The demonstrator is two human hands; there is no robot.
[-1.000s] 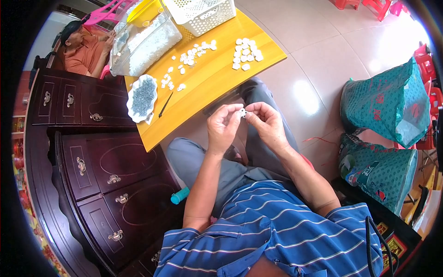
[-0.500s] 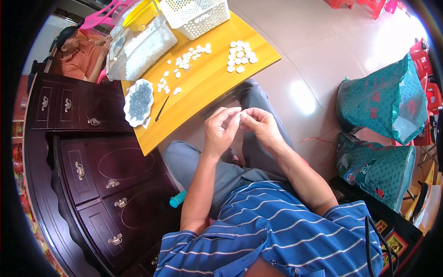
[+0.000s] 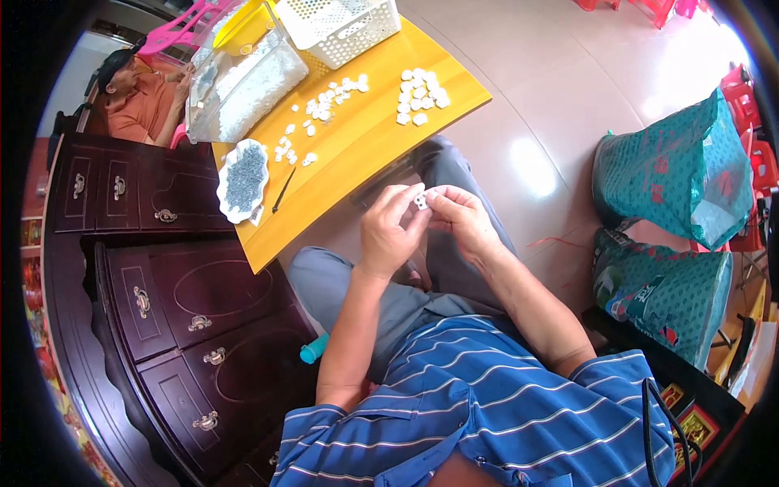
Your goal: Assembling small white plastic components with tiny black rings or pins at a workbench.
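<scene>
Between the fingertips of both hands, above my lap, is a small white plastic part (image 3: 420, 200) with dark openings in its face. My left hand (image 3: 389, 230) pinches it from the left, and my right hand (image 3: 461, 217) grips its other side. Just beyond the hands is the yellow wooden table (image 3: 349, 166). Loose white pieces (image 3: 324, 104) lie scattered on it, and a tighter group of white parts (image 3: 418, 91) sits near its right end. A scalloped white dish (image 3: 222, 193) holds many small dark grey pieces. Beside it lies a thin black tool (image 3: 283, 190).
A clear bin (image 3: 203, 114) of white pieces, a yellow scoop-like container (image 3: 235, 31) and a white perforated basket (image 3: 357, 39) stand at the table's far side. A person in orange (image 3: 138, 109) sits beyond. Dark drawers (image 3: 170, 300) flank my left; teal sacks (image 3: 649, 178) stand right.
My fingers have shifted and parted slightly, so the white part shows more plainly between them. The view has moved a little; the things on the table stay put.
</scene>
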